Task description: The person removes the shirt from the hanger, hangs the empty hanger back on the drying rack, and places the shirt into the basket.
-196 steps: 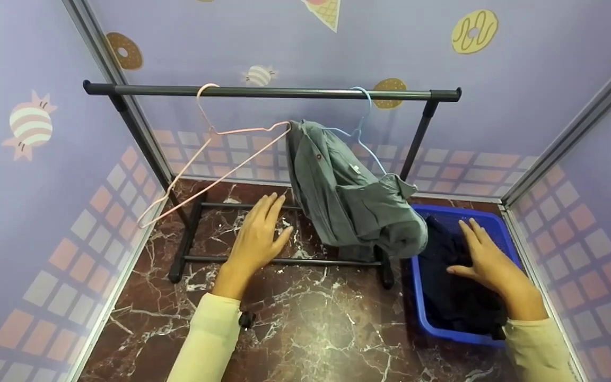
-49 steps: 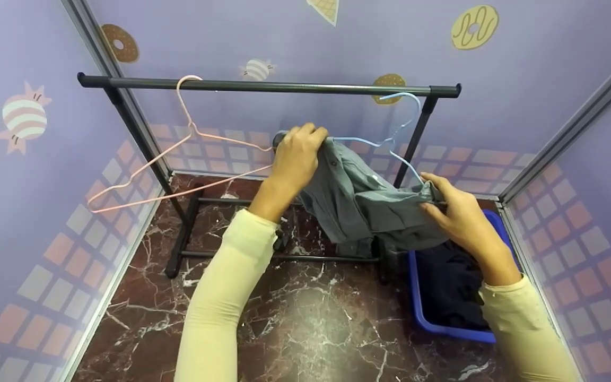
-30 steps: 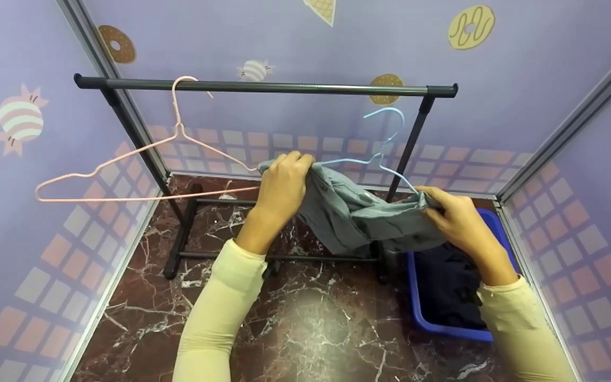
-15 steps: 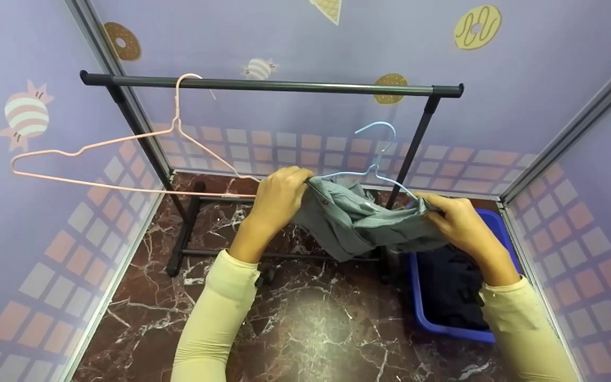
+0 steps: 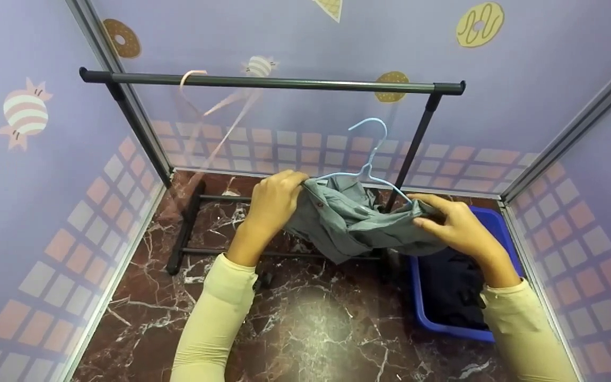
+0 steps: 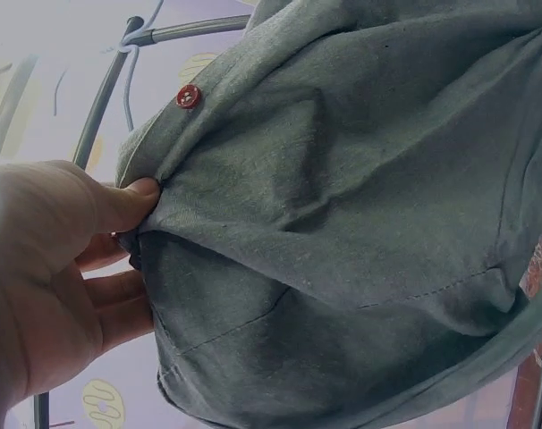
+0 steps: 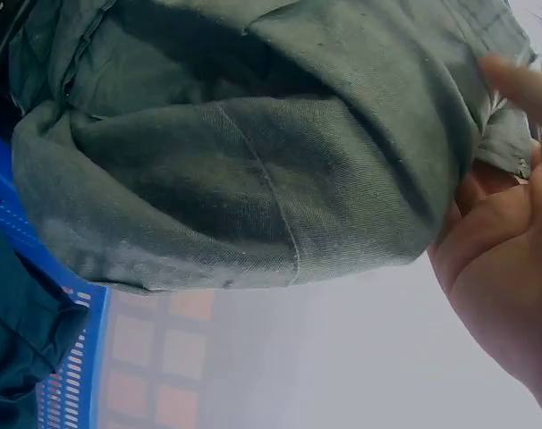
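Observation:
A grey-green garment (image 5: 345, 223) with a red button (image 6: 189, 96) hangs bunched between the two hands, in front of the rack. My left hand (image 5: 273, 204) pinches its left edge between thumb and fingers, as the left wrist view shows. At the other side, my right hand (image 5: 456, 225) grips the cloth near the right end of a light blue hanger (image 5: 367, 168). The blue hanger's lower part is inside the garment, and its hook is off the rail, below it. Motion blurs a pink hanger (image 5: 193, 74) hooked on the rail at left.
A black clothes rack (image 5: 295, 83) stands against the back wall on a dark marbled floor (image 5: 316, 329). At right, a blue plastic basket (image 5: 418, 302) holds dark clothes (image 5: 451, 286). Patterned walls (image 5: 592, 175) close in on both sides.
The blue hanger has come off the rail and lower, with both hands now holding the garment. The pink hanger, earlier stretched to the garment's left edge, has swung free of it.

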The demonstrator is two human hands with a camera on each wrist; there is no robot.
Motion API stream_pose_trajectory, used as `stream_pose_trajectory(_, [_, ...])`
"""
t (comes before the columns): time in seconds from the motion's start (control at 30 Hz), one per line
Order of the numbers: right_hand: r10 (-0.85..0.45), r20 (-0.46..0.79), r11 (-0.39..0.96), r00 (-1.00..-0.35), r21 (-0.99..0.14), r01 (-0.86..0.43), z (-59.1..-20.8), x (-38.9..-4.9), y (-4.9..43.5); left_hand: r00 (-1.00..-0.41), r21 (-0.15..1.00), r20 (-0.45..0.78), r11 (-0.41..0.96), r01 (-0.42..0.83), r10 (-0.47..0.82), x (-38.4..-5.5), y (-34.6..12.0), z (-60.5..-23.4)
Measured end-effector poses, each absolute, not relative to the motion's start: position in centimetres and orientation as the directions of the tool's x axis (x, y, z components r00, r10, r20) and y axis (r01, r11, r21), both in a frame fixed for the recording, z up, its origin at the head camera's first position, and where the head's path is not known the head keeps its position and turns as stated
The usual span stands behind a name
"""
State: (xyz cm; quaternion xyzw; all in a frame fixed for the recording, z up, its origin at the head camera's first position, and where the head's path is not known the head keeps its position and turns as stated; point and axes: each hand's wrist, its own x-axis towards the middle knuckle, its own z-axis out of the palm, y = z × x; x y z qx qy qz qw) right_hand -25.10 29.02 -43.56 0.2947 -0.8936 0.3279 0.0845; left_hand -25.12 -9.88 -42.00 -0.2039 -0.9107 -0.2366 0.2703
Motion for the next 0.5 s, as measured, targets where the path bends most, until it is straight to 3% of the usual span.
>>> stream_pose_trajectory(0.23, [-0.321, 0.341, 0.67, -0.884, -0.578, -0.466, -44.03, -24.95, 28.51, -0.758, 0.314, 0.607, 0.805, 0.504, 0.238, -25.05, -9.88, -42.43])
stream_pose_trajectory(0.5, [-0.227, 0.296, 0.568, -0.928, -0.734, -0.373, -44.23, -24.97, 28.01, -0.748, 0.312, 0.621, 0.802, 0.51, 0.234, -25.0, -9.91, -42.91])
